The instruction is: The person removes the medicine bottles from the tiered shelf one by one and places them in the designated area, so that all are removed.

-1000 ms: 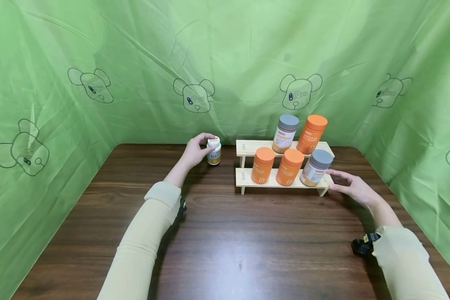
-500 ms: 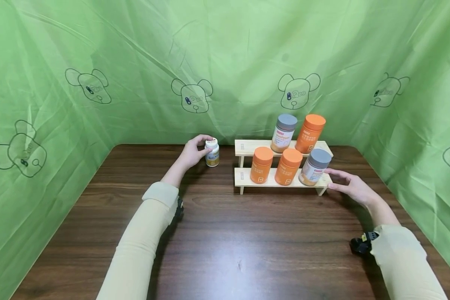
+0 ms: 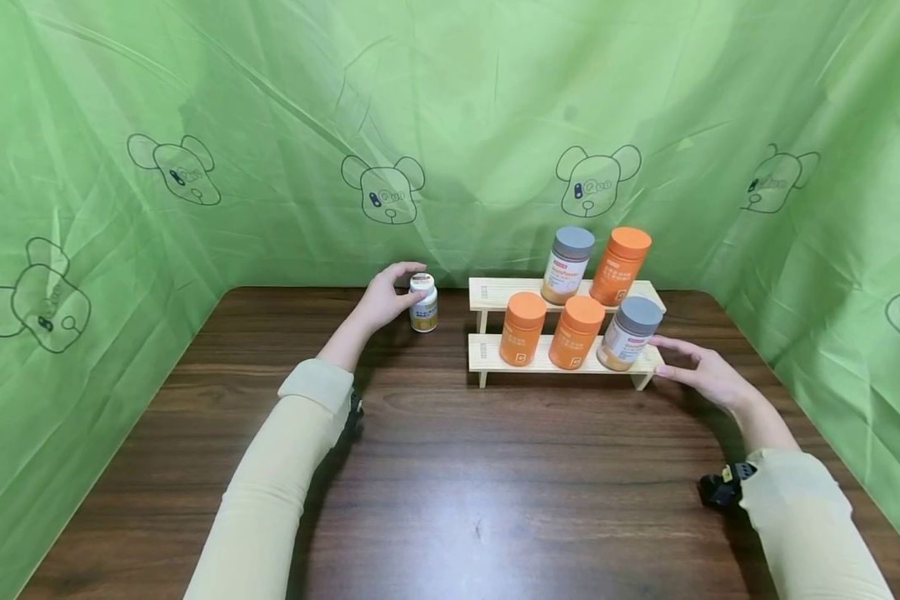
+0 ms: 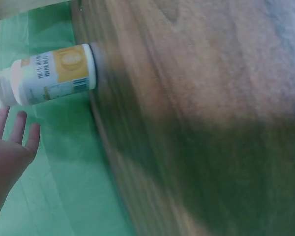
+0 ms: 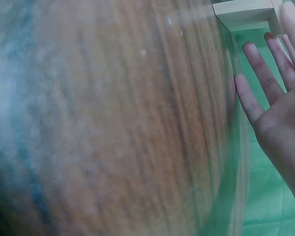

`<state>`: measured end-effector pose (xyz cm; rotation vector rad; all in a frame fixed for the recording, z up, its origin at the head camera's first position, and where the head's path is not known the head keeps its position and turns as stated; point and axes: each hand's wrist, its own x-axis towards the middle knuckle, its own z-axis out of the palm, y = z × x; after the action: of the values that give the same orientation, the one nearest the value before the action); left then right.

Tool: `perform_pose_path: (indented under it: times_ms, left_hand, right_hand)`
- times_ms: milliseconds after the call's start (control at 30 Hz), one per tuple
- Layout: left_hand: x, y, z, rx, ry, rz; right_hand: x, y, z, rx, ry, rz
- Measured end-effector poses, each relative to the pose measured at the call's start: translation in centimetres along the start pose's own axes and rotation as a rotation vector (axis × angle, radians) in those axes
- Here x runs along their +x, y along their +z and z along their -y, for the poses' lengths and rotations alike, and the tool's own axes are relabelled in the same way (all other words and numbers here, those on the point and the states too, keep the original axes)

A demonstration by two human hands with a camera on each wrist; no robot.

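Note:
A small white pill bottle [image 3: 423,312] with a yellow label stands upright on the table at the back, left of a stepped wooden rack [image 3: 484,360]. My left hand [image 3: 382,298] is around its cap, the thumb at the near side and the fingers loosely extended. The left wrist view shows the bottle [image 4: 54,73] beside these spread fingers [image 4: 18,127]. At the rack's right end, my right hand [image 3: 712,379] holds the lower tier's end between thumb and fingers. In the right wrist view, its thumb and fingertips lie either side of a rack leg [image 5: 276,22].
Two orange jars and a grey-lidded jar [image 3: 626,333] fill the lower tier. Above them stand another grey-lidded jar [image 3: 567,265] and an orange jar [image 3: 621,267]. Green cloth [image 3: 487,125] walls the brown wooden table [image 3: 450,467] at the back and sides.
The left fingers have loosened and lifted slightly off the bottle's cap, showing more of its top. The right hand and the rack have stayed in place; the view has shifted slightly.

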<state>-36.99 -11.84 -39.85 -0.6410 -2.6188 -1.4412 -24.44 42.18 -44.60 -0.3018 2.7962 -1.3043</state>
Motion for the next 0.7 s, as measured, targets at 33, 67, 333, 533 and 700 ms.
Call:
perform_pose_path:
  times_ms: [33, 67, 333, 533, 700]
  left_hand:
    - [0.0, -0.1, -0.2, 0.014, -0.001, 0.002]
    - [0.1, -0.2, -0.4, 0.025, 0.003, -0.001]
    - [0.3, -0.5, -2.5, 0.091, 0.016, -0.009]
    - [0.6, -0.7, -4.9, 0.104, 0.018, 0.010]
    - [0.8, -0.7, -6.6, 0.100, 0.021, 0.027]
  right_hand:
    - [0.0, 0.0, 0.0, -0.002, 0.002, 0.000]
    - [0.0, 0.0, 0.1, -0.007, -0.002, 0.007]
    - [-0.2, 0.0, 0.3, -0.001, 0.010, 0.013]
    - [-0.2, 0.0, 0.4, 0.016, 0.014, -0.001]
    - [-0.3, 0.0, 0.6, 0.008, 0.002, 0.012]
